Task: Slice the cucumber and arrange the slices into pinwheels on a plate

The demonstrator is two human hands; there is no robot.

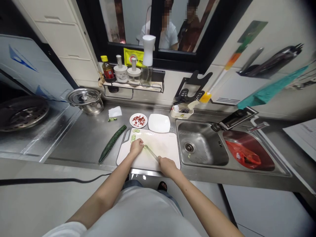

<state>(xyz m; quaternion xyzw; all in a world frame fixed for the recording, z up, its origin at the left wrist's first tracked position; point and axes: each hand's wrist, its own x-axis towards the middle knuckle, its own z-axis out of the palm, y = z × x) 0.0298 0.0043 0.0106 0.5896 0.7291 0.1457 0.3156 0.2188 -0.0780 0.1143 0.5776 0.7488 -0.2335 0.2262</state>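
My right hand (169, 166) is wrapped round the handle of a knife (152, 153), whose blade points up and left over the white cutting board (160, 160). At the knife's tip lies a thin cucumber slice (145, 146). Just left of it, my left hand (136, 147) rests low over the board with curled fingers; whatever they hold is hidden. Several more cucumber slices (133, 137) lie in a row beyond my left hand, near the board's upper left corner. A whole cucumber (112, 144) lies slanted on the steel counter, left of the board.
Behind the board stand a plate of chopped red pieces (138, 120) and a white square plate (159, 123). Cucumber trimmings (112, 119) lie by a white tissue (115, 111). A lidded pot (86, 100) is at back left, a double sink (203, 144) at right. Two people show beyond the window.
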